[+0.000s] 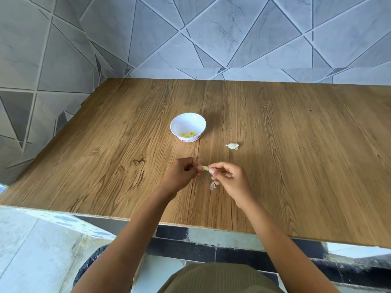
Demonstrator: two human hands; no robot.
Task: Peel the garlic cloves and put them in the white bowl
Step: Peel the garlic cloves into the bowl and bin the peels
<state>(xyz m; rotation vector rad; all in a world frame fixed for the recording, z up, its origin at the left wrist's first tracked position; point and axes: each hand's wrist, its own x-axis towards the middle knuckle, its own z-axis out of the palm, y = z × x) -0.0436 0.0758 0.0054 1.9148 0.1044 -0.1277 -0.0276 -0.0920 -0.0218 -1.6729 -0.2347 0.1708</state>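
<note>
Garlic clove, small, pale yellow and smooth-looking, sits in the air just above the table, pinched at its two ends between both hands. The left hand is curled, thumb and forefinger closed on the clove's left end; the right hand is also curled, its fingertips nipping the right end. The clove looks mostly bare, with a glossy surface.

A thin, papery, translucent scrap of skin shows just below the right hand's fingers; whether it hangs from them or lies on the wood cannot be told.

The white bowl stands farther back on the table, a little left of the hands and well apart from them. It is round, with a scalloped rim, a smooth shiny inside and a pink pattern near its base. Inside it lie several peeled cloves, yellowish and curved, heaped at the near side of the bottom.

To the right of the bowl, a small cluster of unpeeled garlic rests on the table, white and dry, with pointed papery tips.

The table is flat with a brown wood-grain surface, marked by knots and long dark streaks. Behind it rises a wall of grey marble-veined tiles cut into triangles by pale and dark lines.
</note>
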